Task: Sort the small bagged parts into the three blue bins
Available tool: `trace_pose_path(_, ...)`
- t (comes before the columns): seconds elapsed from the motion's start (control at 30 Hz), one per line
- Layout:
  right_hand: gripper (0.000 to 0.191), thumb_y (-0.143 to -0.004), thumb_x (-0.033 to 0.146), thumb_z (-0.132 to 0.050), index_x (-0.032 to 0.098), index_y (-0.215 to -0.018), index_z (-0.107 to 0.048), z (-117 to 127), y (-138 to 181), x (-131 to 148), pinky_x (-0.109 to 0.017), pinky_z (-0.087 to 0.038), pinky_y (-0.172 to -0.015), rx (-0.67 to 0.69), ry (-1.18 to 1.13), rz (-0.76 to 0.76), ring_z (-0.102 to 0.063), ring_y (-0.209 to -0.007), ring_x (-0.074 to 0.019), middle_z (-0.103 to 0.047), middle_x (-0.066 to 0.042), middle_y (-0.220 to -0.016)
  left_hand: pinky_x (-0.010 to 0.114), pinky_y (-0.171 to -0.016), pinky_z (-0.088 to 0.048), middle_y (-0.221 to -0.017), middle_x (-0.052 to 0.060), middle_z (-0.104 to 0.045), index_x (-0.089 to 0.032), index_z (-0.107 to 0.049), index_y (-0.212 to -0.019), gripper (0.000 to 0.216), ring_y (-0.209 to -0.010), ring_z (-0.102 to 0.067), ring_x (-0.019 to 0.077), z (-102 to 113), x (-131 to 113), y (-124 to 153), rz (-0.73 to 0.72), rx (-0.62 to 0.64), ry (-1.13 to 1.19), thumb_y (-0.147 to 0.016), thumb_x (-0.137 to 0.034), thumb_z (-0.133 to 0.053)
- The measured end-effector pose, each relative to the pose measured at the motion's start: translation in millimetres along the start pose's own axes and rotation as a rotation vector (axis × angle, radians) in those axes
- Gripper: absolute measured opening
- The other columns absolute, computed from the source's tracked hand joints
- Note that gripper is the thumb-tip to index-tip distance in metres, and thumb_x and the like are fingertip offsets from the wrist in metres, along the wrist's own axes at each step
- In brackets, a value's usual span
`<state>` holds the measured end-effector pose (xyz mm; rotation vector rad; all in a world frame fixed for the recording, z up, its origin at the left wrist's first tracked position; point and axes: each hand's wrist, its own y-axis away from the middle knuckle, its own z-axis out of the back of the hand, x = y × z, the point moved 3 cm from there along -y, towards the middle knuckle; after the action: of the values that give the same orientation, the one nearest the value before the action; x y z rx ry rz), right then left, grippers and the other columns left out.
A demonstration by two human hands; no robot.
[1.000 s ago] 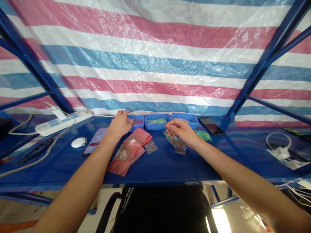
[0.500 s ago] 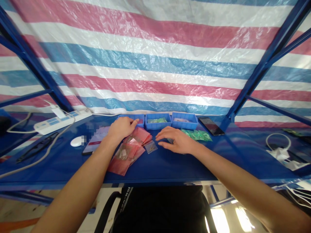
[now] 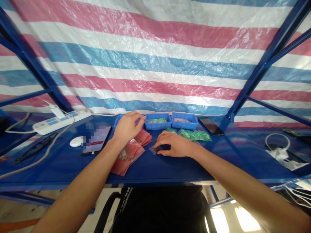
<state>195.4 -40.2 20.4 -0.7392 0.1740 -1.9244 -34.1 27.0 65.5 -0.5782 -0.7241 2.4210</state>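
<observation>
My left hand (image 3: 128,127) hovers over the red plastic bags (image 3: 128,154), fingers curled toward the leftmost blue bin (image 3: 118,120); whether it holds anything is hidden. My right hand (image 3: 173,144) lies low on the blue table (image 3: 170,165), its fingers pinching a small clear bag (image 3: 154,149) of thin parts. Green bags (image 3: 194,134) lie just behind that hand. Two more blue bins (image 3: 157,121) (image 3: 184,120) stand in a row at the back.
A phone (image 3: 96,141) and a white round object (image 3: 76,141) lie left of the red bags. A power strip (image 3: 58,119) with cables sits at the far left. Another phone (image 3: 210,126) lies right of the bins. White cable (image 3: 279,147) is at the right.
My right hand dropped from above the clear bags and slid left onto one small clear bag. My left hand drew back from the left bin, then lifted over the red bags.
</observation>
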Motion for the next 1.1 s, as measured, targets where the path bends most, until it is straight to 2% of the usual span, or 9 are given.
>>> trace_pose_path(0.17,0.026,-0.095,0.011,-0.067,0.025,-0.112,-0.08,0,0,2,-0.04,-0.056,-0.097,-0.02,0.106,0.001,-0.071,-0.099,-0.0241,-0.083,-0.004,-0.101,0.037,-0.098,-0.053,-0.105,0.009,-0.077,-0.02,-0.078,-0.1,0.037,-0.1,-0.071,0.0247,-7,-24,3,-0.206,0.012,0.201,-0.108,-0.043,-0.051)
trace_pose_path(0.3,0.021,-0.095,0.013,-0.068,0.024,-0.11,-0.079,5,5,-9,-0.039,-0.058,-0.096,-0.176,0.037,-0.118,-0.075,-0.097,-0.0228,-0.083,-0.004,-0.104,0.034,-0.096,-0.054,-0.11,0.009,-0.078,-0.019,-0.078,-0.108,0.031,-0.102,-0.073,0.0233,-11,-42,7,-0.256,0.082,0.365,-0.108,-0.041,-0.055)
trace_pose_path(0.43,0.019,-0.094,0.027,-0.074,0.024,-0.113,-0.075,11,10,-33,-0.038,-0.061,-0.093,-0.419,-0.322,-0.323,-0.079,-0.095,-0.0224,-0.083,-0.004,-0.107,0.034,-0.1,-0.055,-0.121,0.009,-0.079,-0.021,-0.075,-0.125,0.034,-0.112,-0.074,0.024,-14,-51,11,-0.234,0.168,0.493,-0.111,-0.04,-0.05)
trace_pose_path(0.53,0.027,-0.089,0.04,-0.082,0.023,-0.108,-0.074,13,11,-46,-0.037,-0.063,-0.087,-0.526,-0.619,-0.414,-0.079,-0.087,-0.0213,-0.083,-0.004,-0.098,0.035,-0.099,-0.058,-0.122,0.008,-0.079,-0.022,-0.072,-0.132,0.037,-0.11,-0.076,0.0253,-21,-48,13,-0.167,0.189,0.525,-0.104,-0.044,-0.063)
trace_pose_path(0.6,0.033,-0.084,0.045,-0.087,0.022,-0.104,-0.074,15,11,-48,-0.037,-0.064,-0.083,-0.559,-0.738,-0.442,-0.078,-0.083,-0.0207,-0.082,-0.003,-0.092,0.036,-0.096,-0.06,-0.118,0.008,-0.081,-0.021,-0.07,-0.134,0.041,-0.103,-0.078,0.025,-26,-45,13,-0.106,0.193,0.561,-0.099,-0.044,-0.069)
trace_pose_path(0.8,0.039,-0.081,0.051,-0.09,0.022,-0.103,-0.075,15,8,-40,-0.04,-0.066,-0.085,-0.579,-0.855,-0.442,-0.078,-0.086,-0.022,-0.081,-0.004,-0.092,0.036,-0.091,-0.062,-0.108,0.008,-0.082,-0.019,-0.073,-0.125,0.037,-0.095,-0.079,0.0238,-38,-40,12,0.003,0.178,0.702,-0.096,-0.04,-0.074)
trace_pose_path(0.93,0.04,-0.081,0.047,-0.091,0.023,-0.109,-0.075,13,9,-43,-0.04,-0.066,-0.087,-0.591,-0.893,-0.411,-0.078,-0.091,-0.0218,-0.08,-0.004,-0.098,0.036,-0.089,-0.062,-0.107,0.009,-0.082,-0.018,-0.074,-0.122,0.036,-0.095,-0.079,0.0236,-38,-43,12,0.045,0.179,0.753,-0.095,-0.041,-0.075)
trace_pose_path(1.1,0.041,-0.078,0.039,-0.094,0.023,-0.11,-0.075,12,10,-47,-0.037,-0.066,-0.084,-0.6,-0.912,-0.413,-0.076,-0.085,-0.0187,-0.079,-0.003,-0.096,0.034,-0.085,-0.061,-0.102,0.008,-0.081,-0.017,-0.073,-0.121,0.037,-0.089,-0.078,0.022,-38,-48,12,0.062,0.184,0.781,-0.093,-0.042,-0.077)
